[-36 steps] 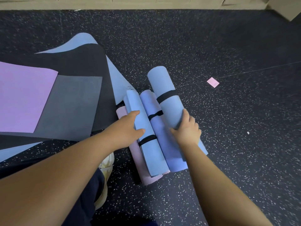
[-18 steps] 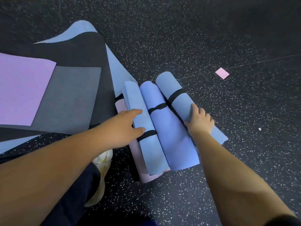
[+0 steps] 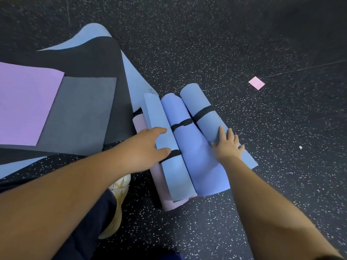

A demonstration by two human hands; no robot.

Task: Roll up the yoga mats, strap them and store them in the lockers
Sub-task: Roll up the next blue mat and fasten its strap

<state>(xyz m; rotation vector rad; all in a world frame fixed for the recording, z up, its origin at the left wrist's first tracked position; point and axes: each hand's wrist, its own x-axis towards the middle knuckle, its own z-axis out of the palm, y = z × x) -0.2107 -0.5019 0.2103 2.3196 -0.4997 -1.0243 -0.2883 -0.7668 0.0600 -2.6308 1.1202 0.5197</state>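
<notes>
Since a second ago: rightmost blue roll (image 3: pixel 206 119) lowered from a raised, propped tilt to lie flat on the floor (image 3: pixel 244 44) alongside the others, right hand (image 3: pixel 228 145) shifted from the roll's inner side onto its top. Now: four rolled mats bunched side by side, touching, just ahead of a pale shoe (image 3: pixel 120 184); left to right, a pink roll (image 3: pixel 161 184) mostly hidden underneath, a light blue roll (image 3: pixel 169 156), a periwinkle roll (image 3: pixel 197 156), then the rightmost blue roll. Black straps visible round three: one near the left thumb (image 3: pixel 172 153), one across the periwinkle roll (image 3: pixel 182 123), one across the rightmost roll (image 3: pixel 203 112); strap on the pink roll not visible, so cannot tell. Left hand (image 3: pixel 144 149) laid against the light blue roll's side, grip spread, thumb near the strap, fingers straight over the top edge. Right hand flat on the rightmost roll, grip spread and pressing, nothing pinched. Judged progress: rolling and strapping done for this batch, probably being gathered for carrying. Left to do: flat mats well to the left, purple (image 3: pixel 28 102), grey (image 3: pixel 78 113), black (image 3: pixel 90 57) and a blue one beneath (image 3: pixel 135 79), all unrolled and overlapping. No lockers in view, so storage not yet started as far as shown. Small pink square (image 3: pixel 256 82) on the floor, well apart.
</notes>
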